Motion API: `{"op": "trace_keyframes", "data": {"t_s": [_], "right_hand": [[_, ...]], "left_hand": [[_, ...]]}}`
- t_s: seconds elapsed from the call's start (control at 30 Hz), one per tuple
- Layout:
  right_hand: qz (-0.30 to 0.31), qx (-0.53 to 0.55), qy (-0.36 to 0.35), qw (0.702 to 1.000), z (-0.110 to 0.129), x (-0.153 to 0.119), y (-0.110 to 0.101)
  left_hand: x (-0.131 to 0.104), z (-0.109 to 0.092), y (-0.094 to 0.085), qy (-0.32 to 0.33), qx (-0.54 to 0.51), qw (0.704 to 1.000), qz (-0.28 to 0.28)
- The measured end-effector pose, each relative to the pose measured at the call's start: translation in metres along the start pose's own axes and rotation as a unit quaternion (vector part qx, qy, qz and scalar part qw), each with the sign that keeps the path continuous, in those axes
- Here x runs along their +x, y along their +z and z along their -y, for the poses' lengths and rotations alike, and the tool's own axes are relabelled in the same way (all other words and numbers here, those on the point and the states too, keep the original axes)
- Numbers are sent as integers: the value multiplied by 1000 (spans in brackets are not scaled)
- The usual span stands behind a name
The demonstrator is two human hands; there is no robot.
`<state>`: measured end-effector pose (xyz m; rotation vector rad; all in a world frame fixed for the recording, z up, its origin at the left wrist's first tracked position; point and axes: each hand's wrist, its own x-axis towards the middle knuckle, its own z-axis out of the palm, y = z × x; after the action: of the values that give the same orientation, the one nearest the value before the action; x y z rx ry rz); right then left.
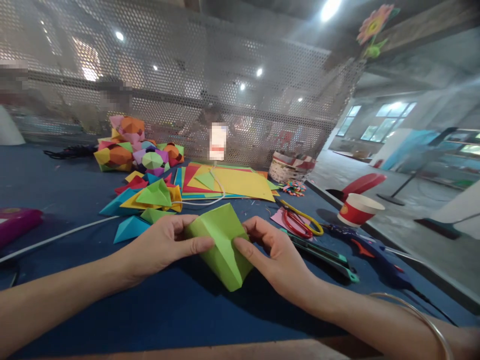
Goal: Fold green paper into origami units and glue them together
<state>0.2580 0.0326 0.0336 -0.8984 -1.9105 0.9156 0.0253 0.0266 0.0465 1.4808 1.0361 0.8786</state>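
A folded piece of light green paper (221, 230) is held up above the blue table, its creases forming a raised ridge. My left hand (165, 245) grips its left side, thumb on the front face and fingers behind. On the opposite side my right hand (277, 255) pinches the paper the same way, with the thumb near the middle crease. Just beyond my left hand lies a pile of folded paper pieces (153, 192) in green, yellow, red and blue. Close to my right hand are red and yellow scissors (300, 222) and a green and black utility knife (326, 257).
Flat coloured paper sheets (240, 182) lie farther back, crossed by a white cable (223, 192). Finished paper balls (150, 160) stand at back left. To the right are a glue gun (378, 257), a paper cup (360, 209) and a basket (290, 167). A perforated screen (240, 75) borders the table.
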Motion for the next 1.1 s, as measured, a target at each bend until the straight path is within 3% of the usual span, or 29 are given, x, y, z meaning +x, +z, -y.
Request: {"op": "trace_keyframes", "data": {"t_s": [0.13, 0.23, 0.33, 0.4, 0.47, 0.53, 0.67, 0.77, 0.83, 0.9, 0.97, 1.03, 1.1], "right_hand": [[12, 33, -54, 998, -3, -2, -8], [62, -25, -172, 983, -3, -5, -15], [94, -154, -323, 929, -4, -5, -18], [64, -230, -379, 894, -5, -6, -18], [7, -292, -395, 871, -6, -7, -18], [-12, -334, -402, 852, -5, -8, -18], [90, -367, -430, 820, -5, -8, -18], [124, -352, -433, 821, -9, -7, -16], [126, -346, -429, 825, -12, -7, -15], [118, -345, -431, 826, -14, -8, -13], [112, -345, -435, 824, -14, -9, -12], [107, -341, -439, 825, -13, -10, -12], [106, -335, -434, 830, -12, -12, -12]], "left_hand": [[1, 1, -2, -48, -69, 996, -11], [0, 4, -5, -107, -63, 992, -13], [0, 5, -8, -138, -53, 989, -4], [0, 4, -9, -144, -42, 989, 10], [0, 4, -8, -140, -28, 990, 23], [0, 3, -5, -128, -8, 991, 32], [0, 6, 0, -93, 48, 993, 55], [-2, 8, -1, 0, 191, 982, 7], [-7, 9, -5, 140, 311, 937, -67], [-15, 10, -9, 281, 388, 873, -90], [-26, 14, -11, 346, 430, 834, -23], [-35, 21, -11, 408, 448, 795, -13], [-40, 28, -8, 416, 489, 767, -2]]}}
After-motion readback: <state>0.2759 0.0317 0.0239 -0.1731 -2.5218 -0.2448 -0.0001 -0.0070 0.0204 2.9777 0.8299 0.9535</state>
